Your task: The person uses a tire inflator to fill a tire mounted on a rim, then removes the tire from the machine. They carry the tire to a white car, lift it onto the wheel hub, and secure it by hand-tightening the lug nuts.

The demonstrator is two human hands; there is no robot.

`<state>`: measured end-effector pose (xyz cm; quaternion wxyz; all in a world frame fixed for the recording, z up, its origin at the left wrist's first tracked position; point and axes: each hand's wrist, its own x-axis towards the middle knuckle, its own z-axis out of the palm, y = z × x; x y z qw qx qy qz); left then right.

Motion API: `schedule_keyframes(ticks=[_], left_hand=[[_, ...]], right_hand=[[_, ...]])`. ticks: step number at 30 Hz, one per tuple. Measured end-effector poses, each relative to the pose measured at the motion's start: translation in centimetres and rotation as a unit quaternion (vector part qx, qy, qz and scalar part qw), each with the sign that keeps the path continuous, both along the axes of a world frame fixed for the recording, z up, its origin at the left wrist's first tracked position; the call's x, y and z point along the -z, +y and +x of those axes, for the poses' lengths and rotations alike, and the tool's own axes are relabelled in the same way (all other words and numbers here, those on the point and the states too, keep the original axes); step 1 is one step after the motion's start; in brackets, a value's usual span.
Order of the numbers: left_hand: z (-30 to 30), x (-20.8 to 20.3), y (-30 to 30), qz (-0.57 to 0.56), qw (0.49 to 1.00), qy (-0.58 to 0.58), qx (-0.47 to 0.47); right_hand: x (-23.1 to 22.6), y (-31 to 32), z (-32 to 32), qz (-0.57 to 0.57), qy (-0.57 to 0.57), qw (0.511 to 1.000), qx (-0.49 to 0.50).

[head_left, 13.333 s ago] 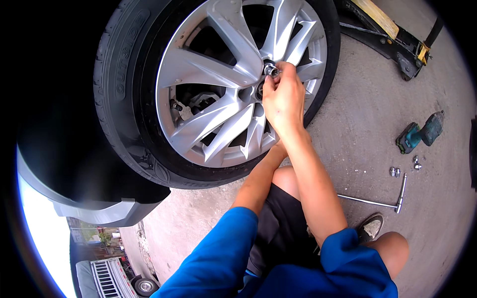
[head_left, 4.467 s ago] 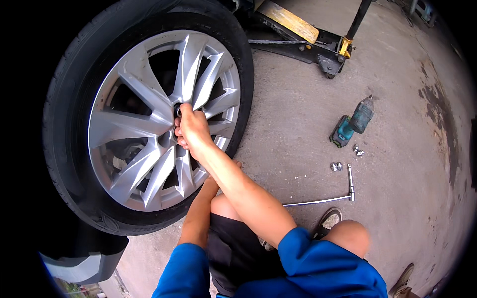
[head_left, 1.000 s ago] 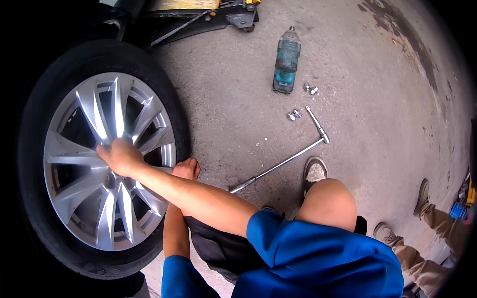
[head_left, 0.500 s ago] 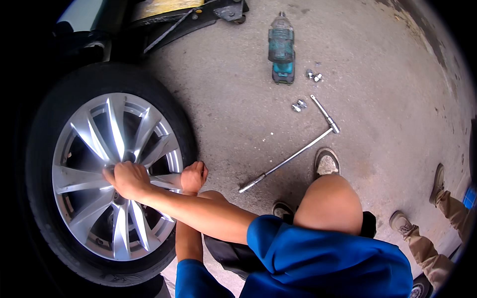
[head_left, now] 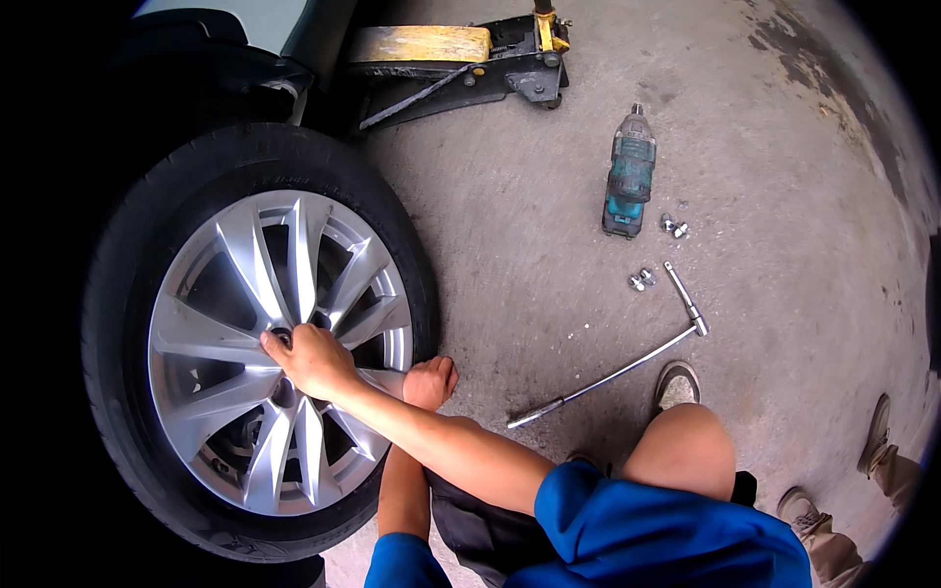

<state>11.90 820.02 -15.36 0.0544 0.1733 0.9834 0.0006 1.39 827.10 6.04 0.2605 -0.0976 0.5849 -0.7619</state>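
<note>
A silver multi-spoke wheel with a black tyre (head_left: 417,255) stands at the left, beside the dark body of a car. My right hand (head_left: 312,361) reaches across to the middle of the alloy rim (head_left: 191,333), its thumb beside a lug hole (head_left: 282,336). Its curled fingers are mostly hidden, so anything in them does not show. Under the right forearm passes my left arm. My left hand (head_left: 429,383) is closed like a fist against the tyre's right side, and whether it holds anything cannot be seen.
A teal and black impact wrench (head_left: 629,176) lies on the concrete, with several lug nuts (head_left: 673,226) (head_left: 642,280) near it. Closer lies a chrome T-shaped wrench (head_left: 627,370). A yellow and black floor jack (head_left: 421,44) is at the top. Another person's shoes (head_left: 799,510) appear at right.
The view has shifted, so the wheel and tools sit further right and more of the jack shows. My right hand stays at the hub and my left fist at the tyre.
</note>
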Motion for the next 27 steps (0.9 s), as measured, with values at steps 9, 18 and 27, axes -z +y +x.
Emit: schedule_keyframes(ticks=[9,18,27], left_hand=[[0.0,-0.1,-0.1,0.021,1.0,-0.004,-0.002],[-0.4,-1.1,0.6,0.039,0.998,-0.043,-0.031],[-0.3,0.7,1.1,0.196,0.977,0.006,-0.084]], right_hand=[[-0.5,-0.1,-0.7,-0.065,-0.111,0.992,-0.003],[1.4,-1.1,-0.6,-0.164,-0.167,0.971,-0.05],[1.0,-0.1,-2.1,-0.043,-0.11,0.993,0.014]])
